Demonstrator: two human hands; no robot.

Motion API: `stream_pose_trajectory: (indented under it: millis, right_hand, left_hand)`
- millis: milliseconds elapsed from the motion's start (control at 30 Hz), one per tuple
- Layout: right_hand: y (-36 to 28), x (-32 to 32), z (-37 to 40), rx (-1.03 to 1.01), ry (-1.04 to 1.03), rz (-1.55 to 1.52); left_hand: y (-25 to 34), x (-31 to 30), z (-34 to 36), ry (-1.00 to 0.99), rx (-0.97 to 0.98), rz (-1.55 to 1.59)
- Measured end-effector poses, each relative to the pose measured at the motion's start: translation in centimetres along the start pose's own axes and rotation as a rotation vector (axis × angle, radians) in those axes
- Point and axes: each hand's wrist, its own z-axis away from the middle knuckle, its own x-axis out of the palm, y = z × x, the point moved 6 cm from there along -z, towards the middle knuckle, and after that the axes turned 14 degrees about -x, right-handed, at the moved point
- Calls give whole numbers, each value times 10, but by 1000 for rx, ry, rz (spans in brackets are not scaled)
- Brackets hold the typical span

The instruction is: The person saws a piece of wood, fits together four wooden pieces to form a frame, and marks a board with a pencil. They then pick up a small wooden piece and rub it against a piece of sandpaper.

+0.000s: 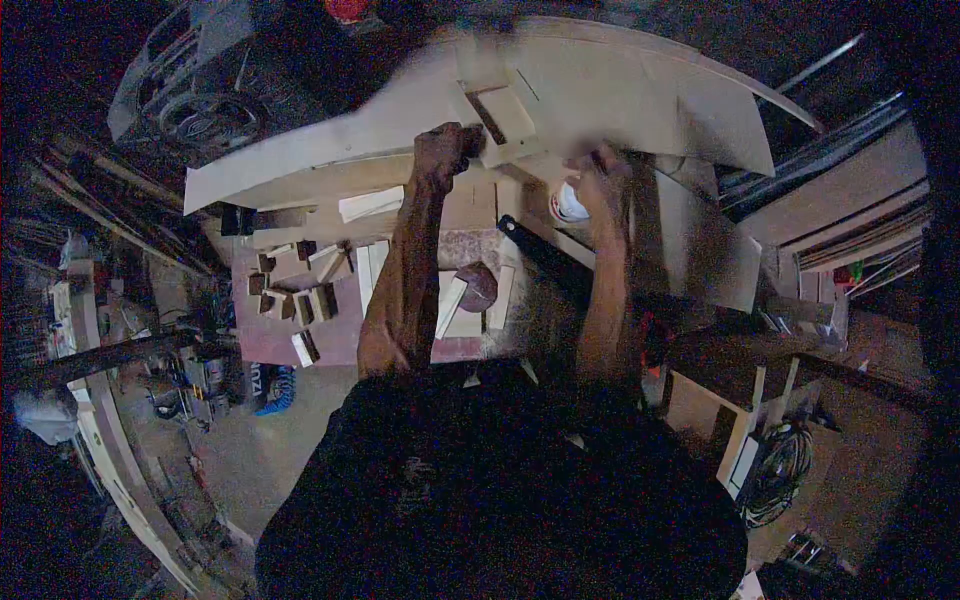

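In the head view, a white tub (571, 204) is seen in the middle of the work. The right hand (598, 172) is held just above and beside the tub, but it is blurred, so it cannot be told whether anything is gripped. The left hand (449, 152) is placed to the left of the tub, with its fingers curled in tight like a fist. It is held right by a small wooden frame (510, 112), but whether the wood is gripped cannot be seen. The frame is found up and to the left of the tub, on a big pale wooden panel (620, 80). A long black tool (545, 257) is laid below the tub. Farther down and left of the tub, a round brown thing (478, 287) is seen on the pink bench (300, 342). Small wood blocks (305, 300) are scattered well to the left of the tub.
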Motion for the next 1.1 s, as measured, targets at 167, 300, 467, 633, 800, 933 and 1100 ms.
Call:
stream_pose_trajectory:
  millis: [167, 300, 467, 633, 800, 933, 1100]
  right_hand:
    - [-5, 14, -49, -151, -152, 329]
    - [-36, 25, -62, -171, -348, 687]
    - [-23, 47, -68, -124, -467, 753]
    - [-26, 57, -68, -108, -569, 807]
    - [-45, 57, -66, -86, -548, 788]
    - [-41, 63, -67, -117, -580, 787]
    - [-35, 64, -68, -91, -518, 810]
  left_hand:
    - [-27, 6, 5, -182, -59, 698]
    - [-22, 3, 24, -219, -86, 730]
    - [-42, 14, 9, -233, -206, 954]
    - [-38, 15, -13, -68, 287, 491]
    - [-27, -4, -12, 293, 166, 31]
    - [-7, -12, 7, 301, 223, 153]
    - [-8, -6, -16, 449, 175, -271]
